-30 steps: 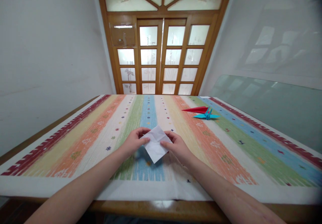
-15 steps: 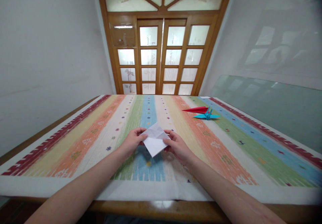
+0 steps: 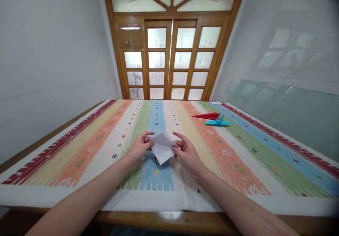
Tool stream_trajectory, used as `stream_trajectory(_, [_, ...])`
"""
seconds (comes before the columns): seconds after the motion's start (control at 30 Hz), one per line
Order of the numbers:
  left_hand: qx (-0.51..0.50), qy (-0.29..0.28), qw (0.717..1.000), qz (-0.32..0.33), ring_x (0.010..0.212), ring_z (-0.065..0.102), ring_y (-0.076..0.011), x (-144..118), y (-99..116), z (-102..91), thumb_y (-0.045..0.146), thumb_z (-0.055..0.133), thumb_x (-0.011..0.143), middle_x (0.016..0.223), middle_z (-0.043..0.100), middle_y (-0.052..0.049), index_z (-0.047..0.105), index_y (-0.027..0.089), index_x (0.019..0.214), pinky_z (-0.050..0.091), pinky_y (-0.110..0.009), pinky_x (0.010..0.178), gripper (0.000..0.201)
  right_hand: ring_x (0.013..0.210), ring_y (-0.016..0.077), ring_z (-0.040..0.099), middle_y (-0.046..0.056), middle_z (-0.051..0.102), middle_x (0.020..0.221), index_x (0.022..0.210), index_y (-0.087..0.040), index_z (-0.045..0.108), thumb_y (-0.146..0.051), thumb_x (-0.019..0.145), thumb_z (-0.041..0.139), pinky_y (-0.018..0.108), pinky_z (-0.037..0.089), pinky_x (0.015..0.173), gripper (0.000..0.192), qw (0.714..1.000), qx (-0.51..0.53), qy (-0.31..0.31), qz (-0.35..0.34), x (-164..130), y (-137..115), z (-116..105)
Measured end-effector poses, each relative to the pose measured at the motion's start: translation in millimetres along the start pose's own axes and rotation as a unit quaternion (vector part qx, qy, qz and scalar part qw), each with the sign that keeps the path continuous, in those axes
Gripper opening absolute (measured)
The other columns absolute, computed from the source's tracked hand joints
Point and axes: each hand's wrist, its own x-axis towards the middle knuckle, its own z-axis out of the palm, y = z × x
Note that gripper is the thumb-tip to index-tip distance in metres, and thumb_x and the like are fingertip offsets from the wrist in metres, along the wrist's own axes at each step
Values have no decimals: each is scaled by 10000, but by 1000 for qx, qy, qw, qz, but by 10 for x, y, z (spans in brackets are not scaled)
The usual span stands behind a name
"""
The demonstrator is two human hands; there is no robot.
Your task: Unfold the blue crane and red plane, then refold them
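Between my two hands is a small folded white paper (image 3: 162,150), diamond-shaped, with one point toward me and a crease across its upper part. My left hand (image 3: 141,146) pinches its left corner between thumb and fingers, the index finger lifted off along the upper edge. On the other side my right hand (image 3: 186,152) grips the right corner with the thumb on top; its index finger stretches forward, apart from the paper. The paper is held just over the tablecloth's blue stripe, and its underside is hidden.
A striped tablecloth (image 3: 87,169) covers the table. Farther off to the right lie a red paper plane (image 3: 206,116) and a blue origami crane (image 3: 218,122), close together. A white piece (image 3: 215,102) lies at the far edge. Wooden glazed doors (image 3: 169,59) stand behind.
The paper's top point has come down and its upper part looks tilted or folded differently. Both index fingers have lifted away from the paper's edges. The plane and crane stay put.
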Motion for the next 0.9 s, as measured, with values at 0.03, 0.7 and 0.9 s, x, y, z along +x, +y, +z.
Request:
stream_trajectory(0.03, [0, 3, 1000, 3, 742, 663, -178, 3, -3, -3, 222, 759, 694, 889, 687, -51, 556, 165, 1214, 530, -286, 659, 562, 722, 155, 626, 44, 733, 964, 1398, -240, 468, -242, 808, 655, 262, 463, 588, 619, 1000, -6, -2, -11, -12, -9, 11])
stream_trajectory(0.7, [9, -4, 998, 69, 774, 659, -182, -24, 35, 13, 275, 810, 696, 861, 724, -74, 716, 131, 928, 531, -285, 693, 289, 739, 165, 606, 43, 663, 887, 950, -184, 685, -421, 838, 686, 290, 537, 596, 263, 997, 40, 44, 41, 55, 74, -33])
stream_trajectory(0.9, [-4, -68, 996, 61, 763, 673, -196, -97, 70, 23, 464, 775, 783, 875, 729, -85, 741, 140, 967, 557, -350, 737, 374, 801, 188, 629, 40, 657, 900, 908, -188, 677, -445, 792, 753, 344, 557, 687, 293, 987, 134, 59, 70, 82, 123, -67])
